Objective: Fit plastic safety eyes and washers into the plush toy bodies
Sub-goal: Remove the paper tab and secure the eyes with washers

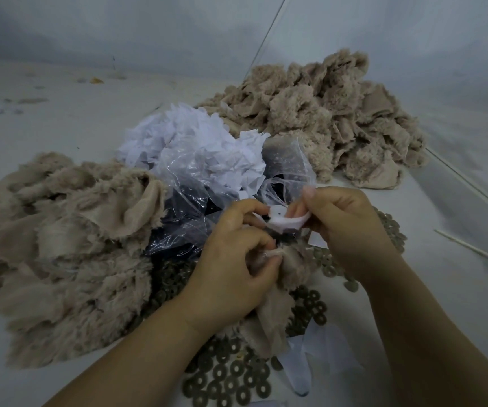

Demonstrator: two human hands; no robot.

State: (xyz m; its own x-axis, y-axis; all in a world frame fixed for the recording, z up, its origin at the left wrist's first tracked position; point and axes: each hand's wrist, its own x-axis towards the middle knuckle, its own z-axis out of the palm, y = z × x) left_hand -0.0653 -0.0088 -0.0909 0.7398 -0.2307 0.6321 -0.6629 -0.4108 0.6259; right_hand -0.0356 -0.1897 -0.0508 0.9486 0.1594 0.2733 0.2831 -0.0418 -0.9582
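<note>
Pale grey tabletop runs back to a plain wall, and we sit with soft piles all round us. Our left hand grips the fuzzy tan toy body in the middle. Our right hand pinches a small white felt piece with a tiny hole, just above it. Round washers lie scattered under our arms. More tan bodies are heaped on the left and at the back right. White scraps spill from a clear bag. We cannot see an eye yet. We think it works best to keep the fur bunched tight, line the felt hole up straight, and push slowly so nothing slips.
</note>
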